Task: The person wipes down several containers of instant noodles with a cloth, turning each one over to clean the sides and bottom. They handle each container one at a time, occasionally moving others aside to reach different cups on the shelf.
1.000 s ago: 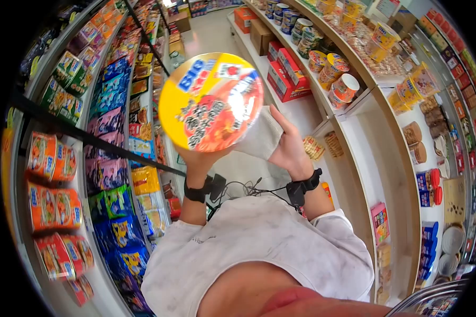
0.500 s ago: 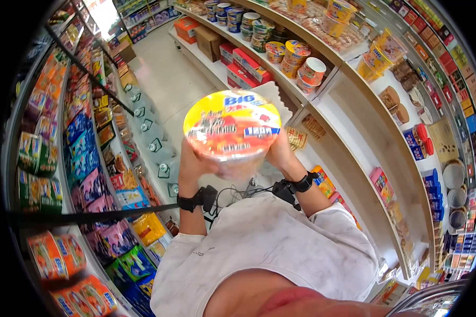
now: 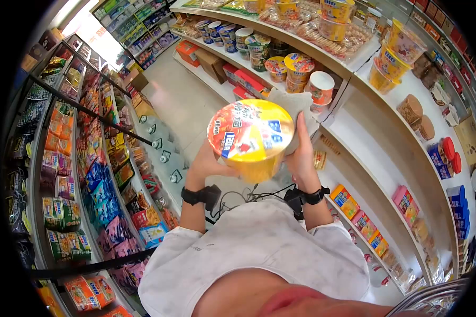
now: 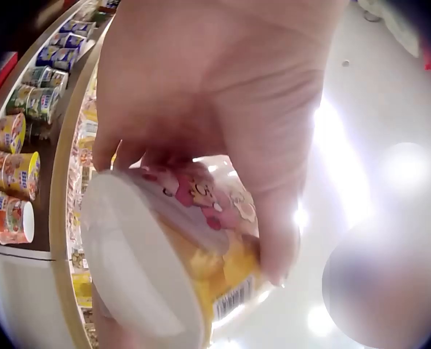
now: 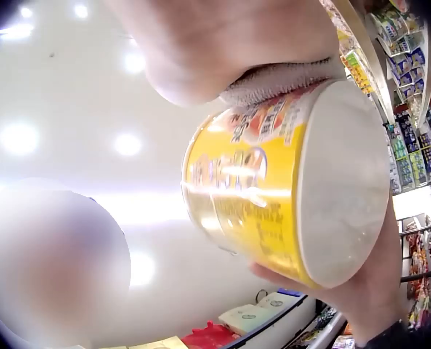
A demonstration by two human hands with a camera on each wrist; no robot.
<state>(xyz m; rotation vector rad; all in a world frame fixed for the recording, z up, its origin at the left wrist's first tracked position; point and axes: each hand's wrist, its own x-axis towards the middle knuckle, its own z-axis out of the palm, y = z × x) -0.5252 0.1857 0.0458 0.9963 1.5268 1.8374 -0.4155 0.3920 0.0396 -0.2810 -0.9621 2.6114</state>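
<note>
An instant noodle cup (image 3: 251, 132) with a yellow and red lid is held up before the chest. My left hand (image 3: 207, 165) grips it from the left side. In the left wrist view the thumb (image 4: 277, 240) lies along the yellow wall near a barcode, and the white base (image 4: 139, 262) faces the camera. My right hand (image 3: 301, 156) holds a grey-white cloth (image 3: 296, 100) against the cup's other side. The right wrist view shows the cloth (image 5: 281, 81) pressed between that hand and the printed wall; most of the right fingers are hidden.
Shelves with noodle cups (image 3: 300, 66) and red boxes stand ahead to the right. Further right, a shelf bears stacked yellow cups (image 3: 390, 58). On the left are racks of bagged snacks (image 3: 98, 190) crossed by a black rail (image 3: 90, 270). Large clear bottles (image 3: 164, 156) line the floor.
The cup has moved lower and to the right, and its lid print has turned round. The cloth has come against its far right side. The view has swung, showing more of the left aisle.
</note>
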